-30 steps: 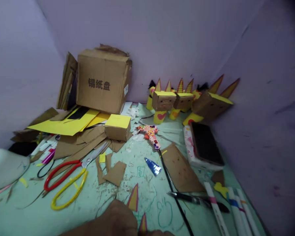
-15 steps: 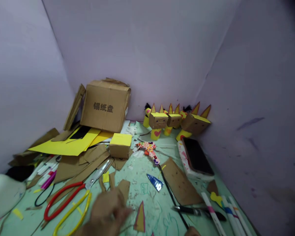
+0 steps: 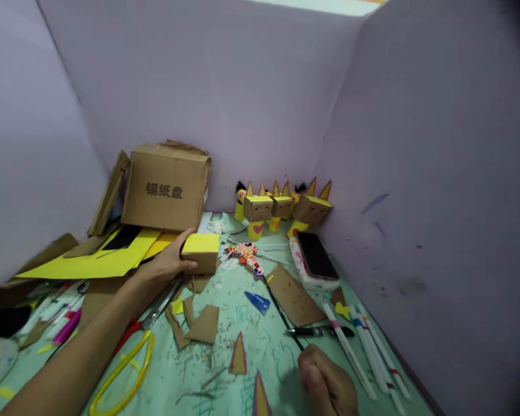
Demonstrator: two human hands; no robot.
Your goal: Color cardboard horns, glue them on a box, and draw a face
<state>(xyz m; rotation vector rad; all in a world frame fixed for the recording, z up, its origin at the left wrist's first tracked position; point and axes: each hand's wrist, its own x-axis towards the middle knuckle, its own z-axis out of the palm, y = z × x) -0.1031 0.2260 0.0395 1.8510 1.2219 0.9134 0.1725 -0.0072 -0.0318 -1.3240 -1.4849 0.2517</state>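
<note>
Left hand [image 3: 167,263], the nearer, pinches the small box [image 3: 201,264] at its left end, long axis crosswise, ahead and left of the curled right hand [image 3: 328,381], contents unclear.

Overall light: dim, cool and mostly even
Top edge: bright pale strip [image 3: 329,6] above the back wall [image 3: 260,104]
Right wall [image 3: 437,173]: greyer and darker, fading to black in the upper corner
Yellow-topped box [image 3: 200,254]: top bright, front face shaded
Tabletop [image 3: 231,289]: muted green, soft shadow beside the right hand [image 3: 329,381]
Focus: box lettering [image 3: 164,190] legible; right hand slightly soft; small drawn faces lack fine detail
Edges: wide-angle stretch, strongest along the left forearm [image 3: 82,346]
</note>
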